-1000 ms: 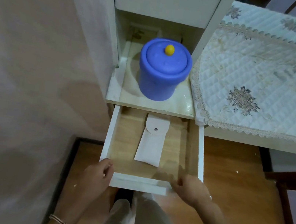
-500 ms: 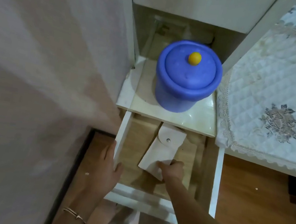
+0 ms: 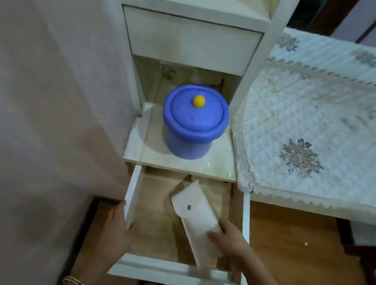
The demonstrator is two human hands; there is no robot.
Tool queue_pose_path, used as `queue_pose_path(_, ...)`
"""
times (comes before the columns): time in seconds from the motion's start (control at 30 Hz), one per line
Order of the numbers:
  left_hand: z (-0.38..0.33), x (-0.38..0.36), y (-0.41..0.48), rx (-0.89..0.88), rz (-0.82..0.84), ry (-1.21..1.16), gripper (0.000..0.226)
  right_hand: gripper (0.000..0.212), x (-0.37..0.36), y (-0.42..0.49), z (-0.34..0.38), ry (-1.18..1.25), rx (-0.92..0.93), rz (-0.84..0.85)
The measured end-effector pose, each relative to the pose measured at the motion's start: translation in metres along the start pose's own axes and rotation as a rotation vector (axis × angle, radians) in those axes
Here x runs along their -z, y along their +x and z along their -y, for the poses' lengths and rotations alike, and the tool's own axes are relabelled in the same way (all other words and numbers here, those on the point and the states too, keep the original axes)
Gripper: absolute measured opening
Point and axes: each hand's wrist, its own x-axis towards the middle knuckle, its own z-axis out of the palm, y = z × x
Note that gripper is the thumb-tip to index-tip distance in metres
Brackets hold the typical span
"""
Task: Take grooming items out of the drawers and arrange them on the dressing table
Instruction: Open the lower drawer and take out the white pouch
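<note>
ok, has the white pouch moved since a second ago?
Yes. The pouch has swung askew, toward the front-right corner of the drawer, gripped by the right hand.

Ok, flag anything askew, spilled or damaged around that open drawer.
Only the flat white snap-flap pouch: it sits slanted across the open white drawer, where the right hand grips its lower part. The round blue lidded tub stands upright on the shelf. Nothing looks spilled or broken.

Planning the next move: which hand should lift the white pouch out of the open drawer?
Right: the right hand grips the white pouch, while the left hand holds the drawer by its side wall.
</note>
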Motion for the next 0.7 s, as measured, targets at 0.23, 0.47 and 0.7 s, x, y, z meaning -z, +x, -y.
queue_pose_path(0.23, -0.014, -0.001, 0.014, 0.056, -0.019, 0.133, 0.072, 0.016, 0.066, -0.052, 0.001, 0.368, 0.205, -0.118)
queue_pose_path(0.47, -0.029, 0.004, 0.025, 0.066, -0.015, 0.212, 0.072, 0.029, 0.125, 0.008, 0.050, 0.490, 0.184, -0.560)
queue_pose_path(0.7, -0.037, 0.003, 0.030, 0.144, -0.052, 0.190, 0.061, 0.050, 0.163, 0.082, 0.079, 0.333, 0.084, -0.678)
